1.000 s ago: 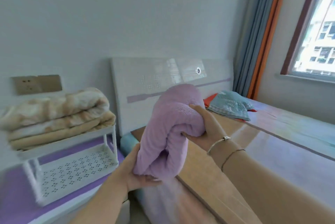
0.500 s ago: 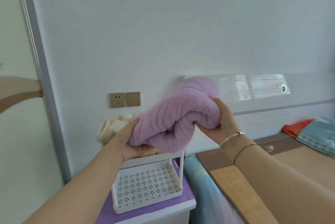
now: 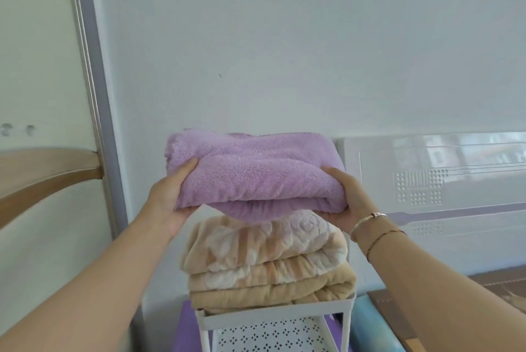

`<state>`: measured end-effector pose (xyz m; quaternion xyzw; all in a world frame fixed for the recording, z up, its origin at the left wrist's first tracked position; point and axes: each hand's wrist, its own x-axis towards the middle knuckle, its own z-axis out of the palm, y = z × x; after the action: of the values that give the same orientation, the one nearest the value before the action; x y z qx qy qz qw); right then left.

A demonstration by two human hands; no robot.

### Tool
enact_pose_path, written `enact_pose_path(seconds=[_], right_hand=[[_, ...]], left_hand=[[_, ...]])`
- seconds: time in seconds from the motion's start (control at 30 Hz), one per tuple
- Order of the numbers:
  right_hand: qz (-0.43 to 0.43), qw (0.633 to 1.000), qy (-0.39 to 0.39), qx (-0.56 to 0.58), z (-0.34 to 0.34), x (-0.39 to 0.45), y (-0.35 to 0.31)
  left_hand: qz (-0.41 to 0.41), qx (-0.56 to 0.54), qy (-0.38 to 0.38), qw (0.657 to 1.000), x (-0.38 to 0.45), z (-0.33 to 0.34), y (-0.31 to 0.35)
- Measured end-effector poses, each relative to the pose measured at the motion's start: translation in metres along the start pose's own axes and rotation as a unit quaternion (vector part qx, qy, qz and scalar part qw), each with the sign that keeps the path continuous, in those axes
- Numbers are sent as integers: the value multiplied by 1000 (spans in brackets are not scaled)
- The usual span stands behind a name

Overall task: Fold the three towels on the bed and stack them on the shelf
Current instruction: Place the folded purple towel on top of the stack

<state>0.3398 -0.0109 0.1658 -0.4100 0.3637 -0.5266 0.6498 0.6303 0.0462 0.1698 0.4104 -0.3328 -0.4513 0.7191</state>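
Observation:
A folded purple towel (image 3: 256, 172) is held level between both hands, its underside just touching or barely above the stack below. My left hand (image 3: 168, 198) grips its left end and my right hand (image 3: 345, 203) grips its right end. Under it, two folded beige patterned towels (image 3: 264, 263) lie stacked on the top tier of a white perforated shelf (image 3: 279, 320). The shelf's lower tier (image 3: 270, 337) shows beneath.
The shelf stands on a purple-topped nightstand (image 3: 185, 331) against the pale wall. A white glossy headboard (image 3: 444, 180) and the bed's edge (image 3: 398, 320) lie to the right. A grey door frame (image 3: 96, 112) and a wooden rail (image 3: 42, 175) are at left.
I have turned left toward the shelf. The purple towel has been rotated from slanted to level and brought over the beige stack, still held in both hands.

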Motion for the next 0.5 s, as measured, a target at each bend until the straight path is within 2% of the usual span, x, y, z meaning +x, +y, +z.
enact_pose_path(seconds=[0.07, 0.13, 0.2, 0.23, 0.33, 0.4, 0.43, 0.47, 0.5], right_hand=[[16, 998, 29, -54, -4, 22, 11], [43, 981, 96, -163, -20, 44, 27], [43, 964, 152, -212, -30, 52, 38], [33, 962, 163, -217, -30, 50, 39], [3, 963, 168, -210, -26, 44, 31], [-4, 953, 167, -253, -21, 36, 25], [-7, 936, 176, -305, -16, 29, 23], [-27, 908, 188, -374, -13, 23, 25], [-60, 860, 199, -465, -8, 19, 25]], left_hand=[[-50, 49, 32, 997, 8, -7, -9], [-163, 127, 41, 978, 7, -16, -27], [-250, 153, 64, 954, 4, -24, -46], [-262, 149, 75, 950, 3, -25, -53], [-192, 150, 75, 967, 11, -25, -52], [-136, 191, 94, 968, 17, -19, -46], [-106, 247, 116, 956, 16, -15, -43], [-71, 346, 146, 924, 13, -11, -43], [-24, 470, 170, 866, 9, -6, -41]])
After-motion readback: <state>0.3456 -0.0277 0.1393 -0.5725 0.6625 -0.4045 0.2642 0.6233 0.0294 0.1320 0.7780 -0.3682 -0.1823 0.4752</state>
